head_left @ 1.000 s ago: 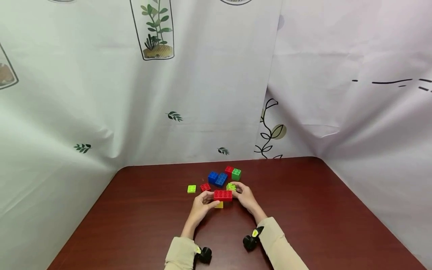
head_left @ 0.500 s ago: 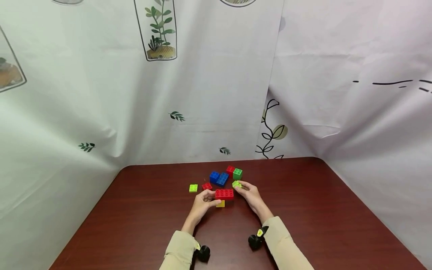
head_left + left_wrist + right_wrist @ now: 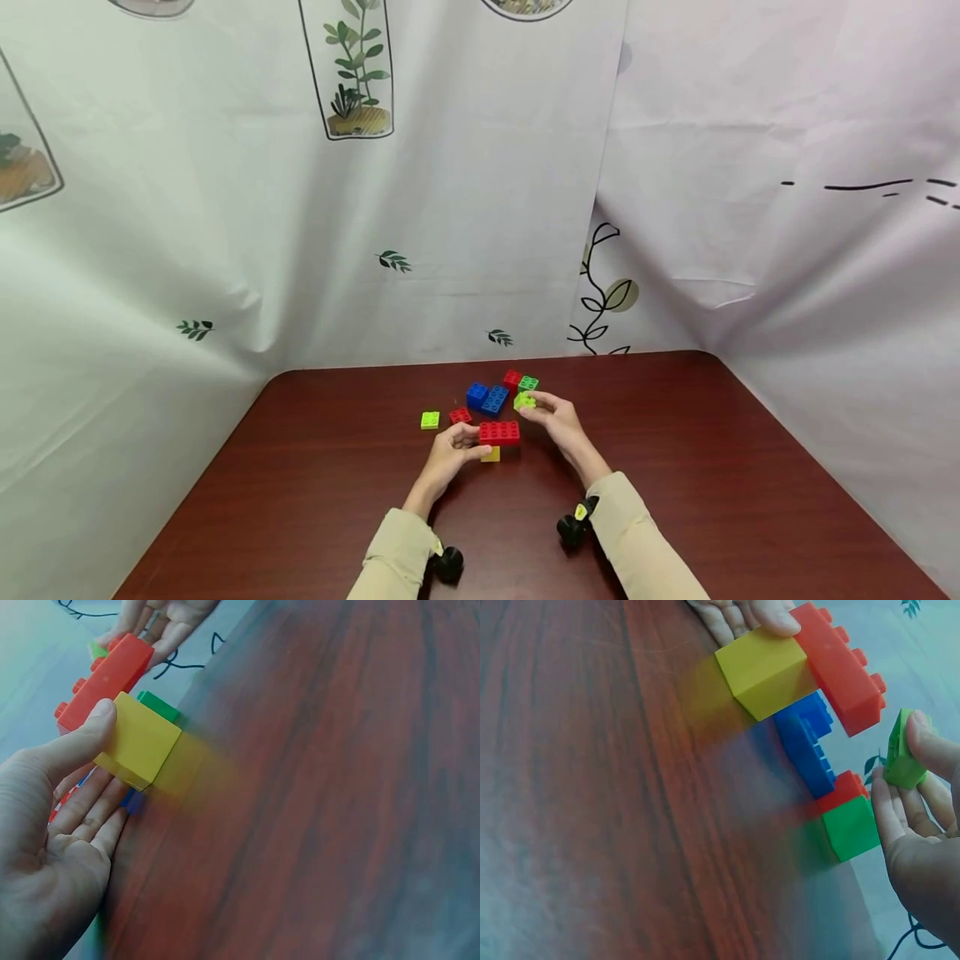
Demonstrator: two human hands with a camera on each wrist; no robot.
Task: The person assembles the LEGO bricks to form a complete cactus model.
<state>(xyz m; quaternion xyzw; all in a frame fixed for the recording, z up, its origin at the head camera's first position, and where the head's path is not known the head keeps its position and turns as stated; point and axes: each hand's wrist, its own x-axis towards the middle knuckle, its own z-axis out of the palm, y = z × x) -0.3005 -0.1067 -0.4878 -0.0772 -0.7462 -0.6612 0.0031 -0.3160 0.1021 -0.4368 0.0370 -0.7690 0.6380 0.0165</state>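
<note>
My left hand grips a stack of two building blocks from its left side: a long red block on top of a yellow block. In the left wrist view the thumb presses where the red and yellow blocks meet, and the yellow one stands at the tabletop. Between thumb and fingertips my right hand pinches a lime-green block, held up off the table. This block is beyond the right end of the red one, apart from it, and overlaps the green block in the head view.
Behind the hands lie two blue blocks side by side, with a red block touching the green one. A small red block and a flat lime block lie left of them. A patterned white curtain hangs behind the brown table.
My right hand has moved the lime-green block away from the red block's right end, toward the far blocks, turning it on the way. The left hand and its stack stay almost in place.
</note>
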